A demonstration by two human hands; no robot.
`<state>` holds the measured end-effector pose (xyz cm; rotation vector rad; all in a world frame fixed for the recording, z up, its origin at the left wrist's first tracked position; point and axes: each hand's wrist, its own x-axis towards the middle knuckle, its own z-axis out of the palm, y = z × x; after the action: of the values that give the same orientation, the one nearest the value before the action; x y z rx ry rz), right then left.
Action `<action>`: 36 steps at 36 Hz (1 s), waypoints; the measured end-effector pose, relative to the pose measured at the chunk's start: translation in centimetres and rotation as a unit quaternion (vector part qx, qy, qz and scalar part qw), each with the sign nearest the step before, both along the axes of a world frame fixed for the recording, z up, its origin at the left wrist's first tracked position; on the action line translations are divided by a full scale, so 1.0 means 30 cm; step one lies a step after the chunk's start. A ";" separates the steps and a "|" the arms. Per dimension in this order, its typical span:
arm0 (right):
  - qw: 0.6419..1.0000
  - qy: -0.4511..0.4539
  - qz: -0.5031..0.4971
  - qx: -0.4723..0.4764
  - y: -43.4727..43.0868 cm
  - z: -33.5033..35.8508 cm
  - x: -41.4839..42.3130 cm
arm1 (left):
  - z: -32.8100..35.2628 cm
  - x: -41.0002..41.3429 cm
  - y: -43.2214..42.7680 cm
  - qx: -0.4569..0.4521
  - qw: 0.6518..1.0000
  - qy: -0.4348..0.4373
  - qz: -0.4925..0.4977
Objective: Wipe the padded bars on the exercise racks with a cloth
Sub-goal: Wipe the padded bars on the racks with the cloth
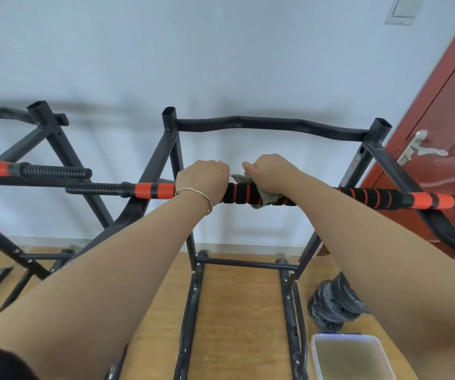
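We see both of the person's arms reaching up to the padded bar, which runs from nine o'clock to three o'clock across the middle of the view. It is black foam with thin red rings and has orange-and-black sections at either end.

The left hand has its fingers curled over the top of the bar and grips it, with a thin bracelet on the wrist. Just beside it, at its three o'clock, the right hand is closed around a grey-green cloth and holds it against the foam. The cloth wraps the bar, and its edges stick out at the hand's nine o'clock and six o'clock.

The bar belongs to a black exercise rack standing on a wooden floor against a pale wall. We find a second rack at nine o'clock, with a ribbed black grip of its own. At five o'clock a stack of dark weight plates lies on the floor, and a pale tub sits just at their six o'clock. At two o'clock there is a red-brown door with a metal handle.
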<state>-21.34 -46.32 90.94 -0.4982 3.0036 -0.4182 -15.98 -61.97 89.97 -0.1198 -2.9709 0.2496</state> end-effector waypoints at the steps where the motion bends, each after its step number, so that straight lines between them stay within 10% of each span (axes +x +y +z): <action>1: 0.999 0.024 -0.014 -0.021 0.007 0.004 0.001 | 0.006 -0.008 -0.007 0.001 1.000 -0.009 -0.003; 8: 0.934 0.191 -0.116 -0.279 0.030 0.062 0.076 | 0.083 -0.087 -0.163 -0.065 0.992 -0.062 -0.087; 13: 0.984 0.174 0.009 -0.033 -0.074 0.023 0.144 | 0.082 -0.049 -0.327 -0.112 0.976 -0.091 -0.163; 21: 0.956 0.211 0.097 0.179 -0.141 -0.052 0.127 | -0.018 -0.007 -0.400 -0.209 0.936 -0.017 -0.282; 31: 0.979 0.121 0.012 0.162 -0.181 0.004 0.057 | -0.049 -0.008 -0.407 -0.168 0.944 0.031 -0.282; 36: 0.967 0.230 0.029 0.101 -0.190 0.019 0.047 | -0.043 -0.012 -0.406 -0.101 0.960 0.048 -0.255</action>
<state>-19.91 -52.02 91.50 -0.7550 3.4038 0.0196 -16.33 -74.14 88.69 -0.8537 -2.6878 0.4687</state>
